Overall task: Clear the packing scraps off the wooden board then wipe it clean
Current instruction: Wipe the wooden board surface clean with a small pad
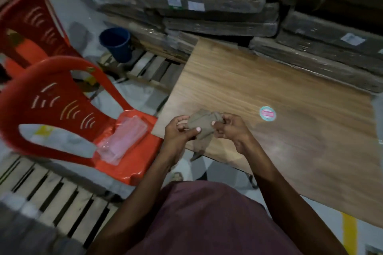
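Head view: the left hand [179, 130] and right hand [230, 130] both pinch a crumpled tan cloth [202, 125] over the near left corner of the wooden board [279, 97], which looks clear of scraps apart from 1 round sticker [267, 113]. Wiping seems next: bunch the cloth, press it flat, sweep across.

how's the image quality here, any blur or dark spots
Head view: dim overall, with the wrapped stacks at the top darkest; the red chair and floor at the left are smeared by motion blur; the hands, cloth and round sticker on the wooden board are sharper; wide-angle bending shows at the edges.
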`<action>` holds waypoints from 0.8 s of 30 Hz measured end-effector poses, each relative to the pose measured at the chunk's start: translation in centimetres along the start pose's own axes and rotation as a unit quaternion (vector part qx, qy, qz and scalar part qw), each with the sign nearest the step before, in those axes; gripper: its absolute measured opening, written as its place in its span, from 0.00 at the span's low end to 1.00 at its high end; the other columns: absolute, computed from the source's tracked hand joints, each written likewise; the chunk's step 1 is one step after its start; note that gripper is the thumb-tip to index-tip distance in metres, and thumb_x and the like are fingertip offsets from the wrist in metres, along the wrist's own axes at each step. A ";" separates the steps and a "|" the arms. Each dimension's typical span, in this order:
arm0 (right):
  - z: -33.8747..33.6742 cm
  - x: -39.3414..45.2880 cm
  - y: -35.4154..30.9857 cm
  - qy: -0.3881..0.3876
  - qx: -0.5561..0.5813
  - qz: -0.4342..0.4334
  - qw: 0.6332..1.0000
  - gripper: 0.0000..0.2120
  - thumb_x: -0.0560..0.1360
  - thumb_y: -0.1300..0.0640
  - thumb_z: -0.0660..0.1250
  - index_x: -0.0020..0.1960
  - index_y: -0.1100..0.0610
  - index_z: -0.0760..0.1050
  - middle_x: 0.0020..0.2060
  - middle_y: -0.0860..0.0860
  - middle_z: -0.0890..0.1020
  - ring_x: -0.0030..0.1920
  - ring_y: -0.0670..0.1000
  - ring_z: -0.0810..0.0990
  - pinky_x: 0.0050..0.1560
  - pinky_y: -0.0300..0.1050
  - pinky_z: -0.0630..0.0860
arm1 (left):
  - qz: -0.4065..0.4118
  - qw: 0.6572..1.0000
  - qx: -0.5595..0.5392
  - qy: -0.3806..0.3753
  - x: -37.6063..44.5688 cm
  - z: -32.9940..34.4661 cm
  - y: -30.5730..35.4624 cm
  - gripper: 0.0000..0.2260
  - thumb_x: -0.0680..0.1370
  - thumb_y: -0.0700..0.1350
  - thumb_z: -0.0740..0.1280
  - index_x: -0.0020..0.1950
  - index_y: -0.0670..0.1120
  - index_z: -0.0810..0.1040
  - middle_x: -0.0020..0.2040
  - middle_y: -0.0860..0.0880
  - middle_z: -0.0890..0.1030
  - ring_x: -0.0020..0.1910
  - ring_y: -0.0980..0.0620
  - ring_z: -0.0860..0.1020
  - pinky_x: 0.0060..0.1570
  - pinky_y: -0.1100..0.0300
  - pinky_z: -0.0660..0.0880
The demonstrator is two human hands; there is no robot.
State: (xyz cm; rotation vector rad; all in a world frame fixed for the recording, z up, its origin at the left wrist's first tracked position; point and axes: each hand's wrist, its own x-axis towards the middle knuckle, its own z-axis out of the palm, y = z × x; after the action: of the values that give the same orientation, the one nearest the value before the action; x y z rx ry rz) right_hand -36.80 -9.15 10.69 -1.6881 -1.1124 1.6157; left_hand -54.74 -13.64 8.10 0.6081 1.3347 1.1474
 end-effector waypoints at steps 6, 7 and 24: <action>5.8 3.1 -2.3 -0.024 -0.102 -0.026 0.994 0.09 0.77 0.60 0.74 0.51 0.66 0.81 0.42 0.54 0.83 0.39 0.49 0.81 0.33 0.39 0.77 | 0.012 0.996 -0.025 0.087 2.6 -6.0 1.1 0.12 0.71 0.34 0.78 0.51 0.35 0.80 0.44 0.37 0.85 0.45 0.39 0.85 0.49 0.47 0.83; 6.3 3.7 -2.4 -0.033 -0.111 -0.029 0.993 0.08 0.76 0.61 0.74 0.51 0.65 0.81 0.42 0.55 0.83 0.39 0.50 0.81 0.31 0.38 0.77 | 0.013 0.995 -0.029 0.098 2.8 -6.4 1.0 0.11 0.72 0.34 0.77 0.51 0.34 0.80 0.44 0.37 0.86 0.45 0.39 0.85 0.48 0.46 0.83; 20.5 13.3 -2.4 -0.166 -0.240 -0.083 0.953 0.16 0.73 0.67 0.74 0.60 0.59 0.81 0.54 0.56 0.85 0.50 0.56 0.85 0.54 0.58 0.83 | 0.042 0.925 -0.073 0.370 6.4 -14.7 -0.5 0.04 0.75 0.35 0.74 0.48 0.41 0.83 0.45 0.43 0.86 0.47 0.43 0.84 0.49 0.51 0.83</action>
State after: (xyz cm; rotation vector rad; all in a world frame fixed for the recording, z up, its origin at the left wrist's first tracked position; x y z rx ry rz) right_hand -58.16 0.22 3.01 -1.5733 -1.8895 1.6472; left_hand -69.46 -11.94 1.95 0.1051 1.8394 1.6184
